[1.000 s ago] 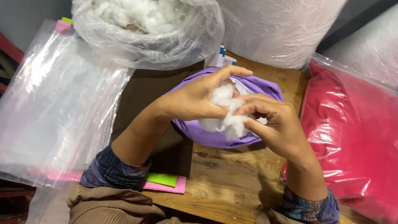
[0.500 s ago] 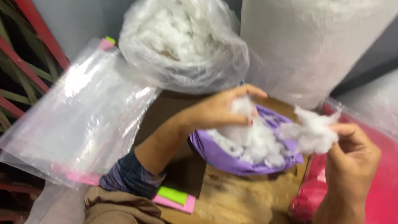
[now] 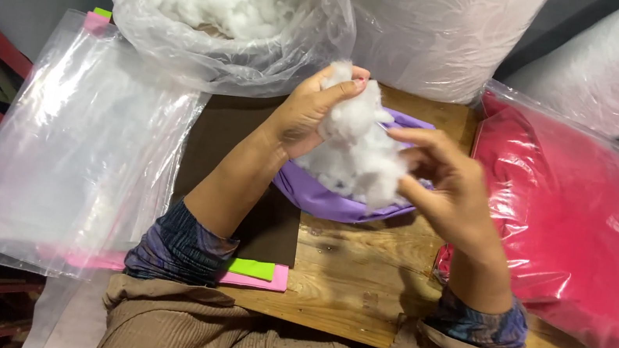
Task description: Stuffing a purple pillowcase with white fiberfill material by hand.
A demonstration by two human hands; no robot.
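A clump of white fibre stuffing (image 3: 360,147) sits in the mouth of a purple fabric case (image 3: 322,198) on a wooden board (image 3: 348,277). My left hand (image 3: 308,111) grips the upper part of the clump, thumb and fingers closed around it. My right hand (image 3: 445,187) pinches the clump's right side with its fingertips. Both hands hover just above the purple case.
A clear plastic bag of loose white stuffing (image 3: 224,6) stands behind the case. A stack of clear zip bags (image 3: 69,144) lies at the left. A bagged red cushion (image 3: 556,212) lies at the right. Large white wrapped rolls (image 3: 438,24) stand at the back.
My right hand, which had pulled a tuft out to the right, has come back to the clump. My left hand has lifted the stuffing higher. The camera view has swung back.
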